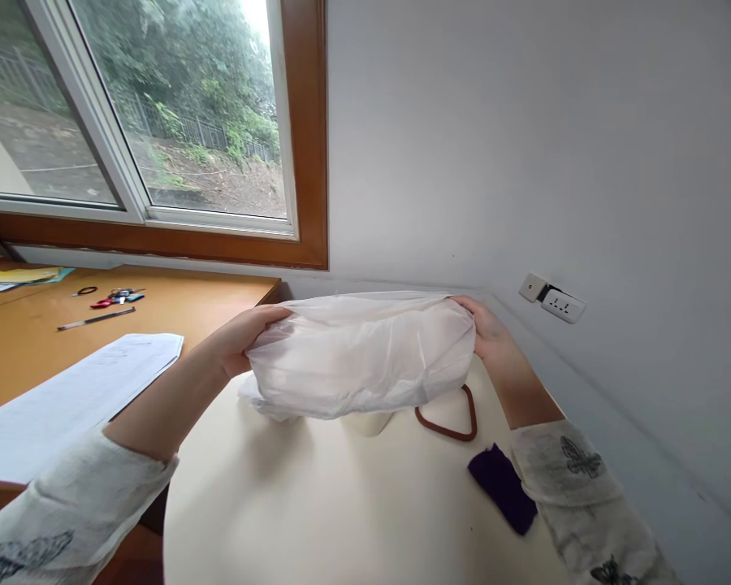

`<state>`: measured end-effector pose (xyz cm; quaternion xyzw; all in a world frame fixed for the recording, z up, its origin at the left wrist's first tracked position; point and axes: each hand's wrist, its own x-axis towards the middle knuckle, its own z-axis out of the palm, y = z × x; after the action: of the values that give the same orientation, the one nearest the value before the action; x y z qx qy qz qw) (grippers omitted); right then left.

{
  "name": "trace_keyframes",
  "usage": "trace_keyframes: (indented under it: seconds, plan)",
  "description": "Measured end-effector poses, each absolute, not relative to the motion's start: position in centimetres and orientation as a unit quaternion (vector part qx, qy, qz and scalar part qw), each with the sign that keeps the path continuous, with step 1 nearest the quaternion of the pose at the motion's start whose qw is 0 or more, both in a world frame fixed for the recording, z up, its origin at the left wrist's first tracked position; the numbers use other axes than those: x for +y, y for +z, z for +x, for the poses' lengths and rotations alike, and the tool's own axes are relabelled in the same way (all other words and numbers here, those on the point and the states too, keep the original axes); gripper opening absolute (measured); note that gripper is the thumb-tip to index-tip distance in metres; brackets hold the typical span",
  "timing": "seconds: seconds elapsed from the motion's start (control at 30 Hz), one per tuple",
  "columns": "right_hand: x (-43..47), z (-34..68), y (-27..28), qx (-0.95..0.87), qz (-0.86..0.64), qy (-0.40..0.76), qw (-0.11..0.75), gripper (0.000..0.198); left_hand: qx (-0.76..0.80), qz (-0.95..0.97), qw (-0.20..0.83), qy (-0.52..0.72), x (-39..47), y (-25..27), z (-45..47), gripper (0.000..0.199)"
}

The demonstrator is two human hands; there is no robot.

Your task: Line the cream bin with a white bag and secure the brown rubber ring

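A thin white plastic bag (pixel 365 349) is stretched sideways above the cream round-edged table (pixel 341 504). My left hand (pixel 253 329) grips its left end, with the fingers partly inside and showing faintly through the film. At the other end my right hand (pixel 484 325) holds the bag's upper right edge, its fingers also tucked into the plastic. Below the bag a pale, cream-coloured object (pixel 367 423) shows in part; the rest is hidden. A brown rounded-triangle loop (pixel 447 431) lies partly beneath the bag's right side. Near my right forearm is a dark purple cloth (pixel 503 489).
On the left stands a wooden desk (pixel 219 296) with white paper sheets (pixel 79 406), a pen (pixel 96 318), keys (pixel 122 296) and coloured folders (pixel 18 276). A window (pixel 188 106) is above it. Wall sockets (pixel 564 305) sit on the right wall.
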<state>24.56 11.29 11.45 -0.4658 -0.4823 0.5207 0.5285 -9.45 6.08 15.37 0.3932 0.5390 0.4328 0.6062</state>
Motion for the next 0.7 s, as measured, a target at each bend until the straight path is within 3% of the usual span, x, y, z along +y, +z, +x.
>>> trace_keyframes:
  seconds: [0.2, 0.3, 0.4, 0.47, 0.53, 0.7]
  plan:
    - [13.5, 24.9, 12.0, -0.560, -0.518, 0.435, 0.478, 0.016, 0.536, 0.369, 0.608, 0.454, 1.4, 12.5, -7.5, 0.011]
    - [14.3, 24.3, 11.9, -0.603, -0.550, 0.373, 0.441, 0.018, 0.538, 0.422, 0.627, 0.373, -0.7, 10.7, -7.3, 0.020]
    - [14.4, 23.2, 11.9, -0.662, -0.572, 0.273, 0.401, 0.043, 0.551, 0.534, 0.588, 0.256, -1.4, 10.6, -8.5, 0.038]
    - [13.8, 22.5, 12.0, -0.709, -0.585, 0.178, 0.352, 0.067, 0.540, 0.591, 0.549, 0.241, -0.9, 11.7, -9.5, 0.051]
    - [12.8, 21.8, 12.3, -0.733, -0.588, 0.091, 0.330, 0.075, 0.529, 0.621, 0.506, 0.280, 0.0, 13.2, -9.9, 0.058]
    - [10.6, 19.6, 13.4, -0.722, -0.565, -0.023, 0.399, 0.048, 0.526, 0.680, 0.400, 0.318, 3.3, 14.8, -6.0, 0.065]
